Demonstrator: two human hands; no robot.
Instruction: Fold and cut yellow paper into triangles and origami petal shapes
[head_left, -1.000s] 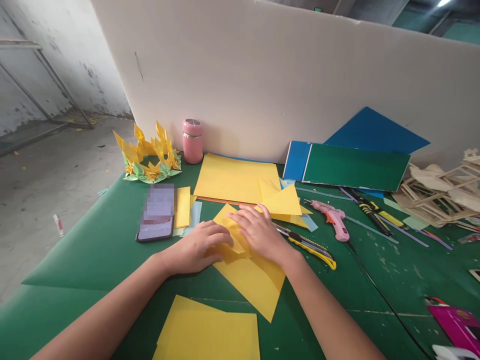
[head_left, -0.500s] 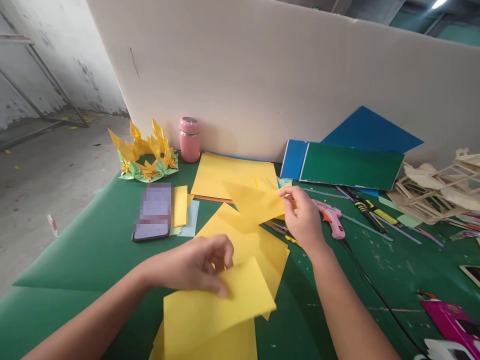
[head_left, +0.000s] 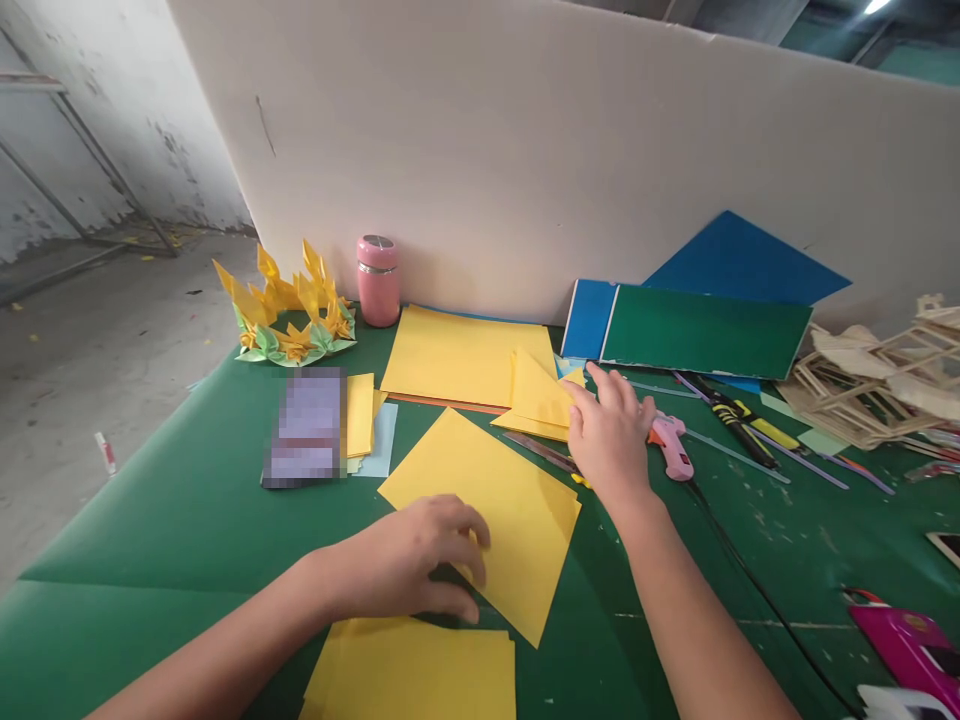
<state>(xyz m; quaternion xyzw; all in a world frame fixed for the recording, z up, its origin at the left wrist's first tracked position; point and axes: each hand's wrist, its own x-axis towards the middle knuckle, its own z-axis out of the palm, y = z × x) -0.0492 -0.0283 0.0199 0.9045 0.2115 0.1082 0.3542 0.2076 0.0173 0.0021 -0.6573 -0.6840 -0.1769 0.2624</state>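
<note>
A yellow square sheet [head_left: 495, 500] lies on the green table [head_left: 150, 530] in front of me. My left hand [head_left: 416, 565] is curled at its near left edge, fingers over the paper and thumb below, just above a stack of yellow sheets [head_left: 412, 675]. My right hand [head_left: 611, 435] lies flat with the fingers stretched out. Its fingertips touch a folded yellow piece [head_left: 536, 400] that rests on a larger yellow sheet [head_left: 450, 355].
A phone [head_left: 307, 425], small yellow and pale blue slips [head_left: 364, 415], a pink cup [head_left: 377, 280] and a yellow paper crown [head_left: 285, 310] sit at the left. A pink glue gun [head_left: 671, 445], blue and green boards [head_left: 697, 330] and a wooden stick model [head_left: 877, 385] are at the right.
My left hand set its yellow sheet down onto the near stack and moved to the square sheet's edge. My right hand carried the folded piece to the far pile and laid it down.
</note>
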